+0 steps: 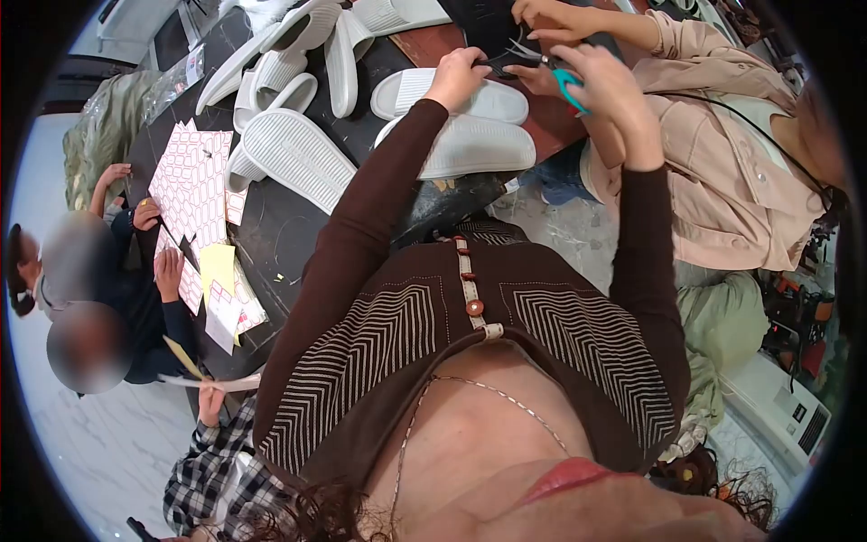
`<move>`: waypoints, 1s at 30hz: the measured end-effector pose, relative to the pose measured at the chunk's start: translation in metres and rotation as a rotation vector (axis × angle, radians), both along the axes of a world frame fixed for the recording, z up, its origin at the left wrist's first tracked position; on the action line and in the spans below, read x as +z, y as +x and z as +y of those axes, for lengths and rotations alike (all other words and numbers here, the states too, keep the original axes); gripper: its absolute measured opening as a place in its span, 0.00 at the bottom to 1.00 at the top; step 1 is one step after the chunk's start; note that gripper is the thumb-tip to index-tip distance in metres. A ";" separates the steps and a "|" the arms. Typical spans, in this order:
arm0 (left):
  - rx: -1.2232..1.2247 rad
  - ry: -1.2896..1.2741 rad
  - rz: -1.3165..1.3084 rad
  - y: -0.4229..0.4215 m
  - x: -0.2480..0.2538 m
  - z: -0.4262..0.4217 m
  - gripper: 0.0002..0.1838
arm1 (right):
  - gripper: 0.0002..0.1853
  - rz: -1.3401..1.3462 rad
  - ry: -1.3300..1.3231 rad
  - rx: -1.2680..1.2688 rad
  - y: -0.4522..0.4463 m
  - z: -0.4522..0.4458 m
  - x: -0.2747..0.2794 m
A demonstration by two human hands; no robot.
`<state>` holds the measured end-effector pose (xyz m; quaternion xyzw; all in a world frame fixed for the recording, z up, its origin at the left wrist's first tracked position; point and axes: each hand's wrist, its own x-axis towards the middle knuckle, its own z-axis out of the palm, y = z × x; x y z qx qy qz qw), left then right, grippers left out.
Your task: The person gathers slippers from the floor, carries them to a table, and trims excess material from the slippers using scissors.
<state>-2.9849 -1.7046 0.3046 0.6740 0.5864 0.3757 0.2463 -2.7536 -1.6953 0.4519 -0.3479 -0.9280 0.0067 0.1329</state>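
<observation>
My right hand (607, 83) is closed around the teal handles of a pair of scissors (569, 88). The blades point left, apart, towards a black piece (481, 25) whose exact kind I cannot make out. At the lower edge of that piece, my left hand (457, 78) has its fingers pinched on it. Beneath my left wrist lie white slides (501, 101), one behind the other near the table edge. A co-worker's hand (545, 18) touches the black piece from the right, and that person's other hand is close below the blades.
Several more white slides (302, 149) lie on the dark table (298, 239), some sole up. Red-and-white patterned sheets (194, 181) and yellow paper (217, 266) spread on the left, where other people's hands work. A co-worker in a pink jacket (713, 172) stands close on the right.
</observation>
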 end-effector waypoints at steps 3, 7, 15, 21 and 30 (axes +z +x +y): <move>0.061 0.181 -0.006 0.003 0.000 -0.008 0.10 | 0.21 -0.094 0.052 0.104 -0.017 0.029 0.011; 0.081 0.313 0.123 -0.001 0.021 -0.019 0.08 | 0.16 -0.434 0.015 0.189 -0.040 0.035 0.046; 0.025 0.413 0.257 -0.010 0.039 -0.018 0.08 | 0.16 -0.457 0.111 0.312 -0.042 0.053 0.052; -0.006 0.463 0.324 -0.012 0.042 -0.019 0.08 | 0.15 -0.524 -0.029 0.297 -0.042 0.052 0.059; -0.023 0.522 0.384 -0.011 0.045 -0.021 0.09 | 0.16 -0.646 -0.175 0.156 -0.042 0.044 0.066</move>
